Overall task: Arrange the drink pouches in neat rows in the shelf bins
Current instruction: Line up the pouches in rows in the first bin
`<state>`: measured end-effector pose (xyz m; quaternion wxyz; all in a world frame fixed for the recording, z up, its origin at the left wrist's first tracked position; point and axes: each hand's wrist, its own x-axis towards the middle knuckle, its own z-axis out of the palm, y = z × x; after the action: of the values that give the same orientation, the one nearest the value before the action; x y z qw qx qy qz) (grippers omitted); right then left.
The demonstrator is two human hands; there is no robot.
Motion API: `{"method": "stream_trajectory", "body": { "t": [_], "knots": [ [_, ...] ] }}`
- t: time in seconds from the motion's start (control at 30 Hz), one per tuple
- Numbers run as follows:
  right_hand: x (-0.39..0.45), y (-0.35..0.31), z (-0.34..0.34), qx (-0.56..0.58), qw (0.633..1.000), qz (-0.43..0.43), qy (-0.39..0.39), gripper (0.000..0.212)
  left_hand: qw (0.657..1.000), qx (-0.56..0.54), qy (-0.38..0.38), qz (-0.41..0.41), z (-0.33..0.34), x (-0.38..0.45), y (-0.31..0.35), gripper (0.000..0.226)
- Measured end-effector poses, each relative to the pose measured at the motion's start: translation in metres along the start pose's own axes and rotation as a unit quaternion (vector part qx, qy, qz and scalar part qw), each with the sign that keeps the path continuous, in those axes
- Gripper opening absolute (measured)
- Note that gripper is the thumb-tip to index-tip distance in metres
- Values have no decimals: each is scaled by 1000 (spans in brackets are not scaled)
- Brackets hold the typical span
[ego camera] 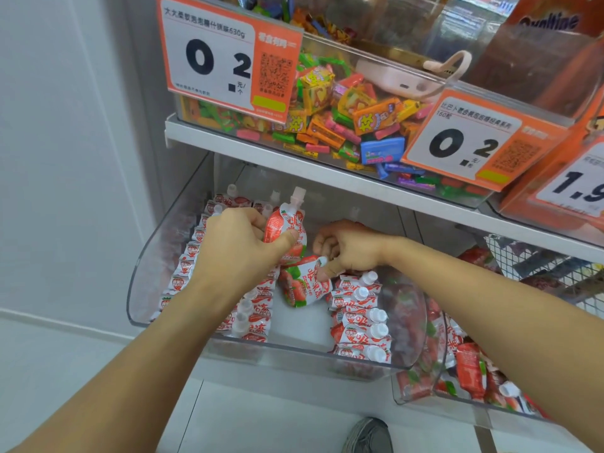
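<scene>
Two hands work inside the clear bin [170, 243]: the left hand [235, 246] grips an upright pouch [287, 230], the right hand [346, 246] pinches a lying pouch [304, 286] at the bin's middle.

White metal shelf [294, 165]: carries a clear plastic bin [327, 152] of mixed bright wrapped candies. Below it, a clear curved plastic bin [143, 289] holding rows of red-and-white strawberry drink pouches [359, 335]; a second clear bin [421, 392] just beside, also with pouches.

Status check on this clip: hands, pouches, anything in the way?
Left hand holds a pouch upright. Right hand pinches a second pouch lying in the bin. Middle gap clear.
</scene>
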<state>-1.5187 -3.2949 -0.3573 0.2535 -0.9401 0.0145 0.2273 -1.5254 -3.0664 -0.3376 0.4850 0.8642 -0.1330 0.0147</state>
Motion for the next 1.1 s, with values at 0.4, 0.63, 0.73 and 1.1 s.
{"method": "stream_trajectory", "body": {
  "t": [0.4,0.63,0.73,1.1],
  "knots": [
    [-23,-4,-14,174,979,34,102,6,1000,11,-13,-8,2,-2,2,31],
    [-22,9,-26,-269,950,56,149,28,1000,13,-15,3,9,-1,2,36],
    [-21,8,-31,-327,940,71,64,35,1000,16,-18,15,15,1,2,39],
    [-96,1,-16,-274,935,50,220,40,996,17,-57,60,39,9,12,31]
  ]
}}
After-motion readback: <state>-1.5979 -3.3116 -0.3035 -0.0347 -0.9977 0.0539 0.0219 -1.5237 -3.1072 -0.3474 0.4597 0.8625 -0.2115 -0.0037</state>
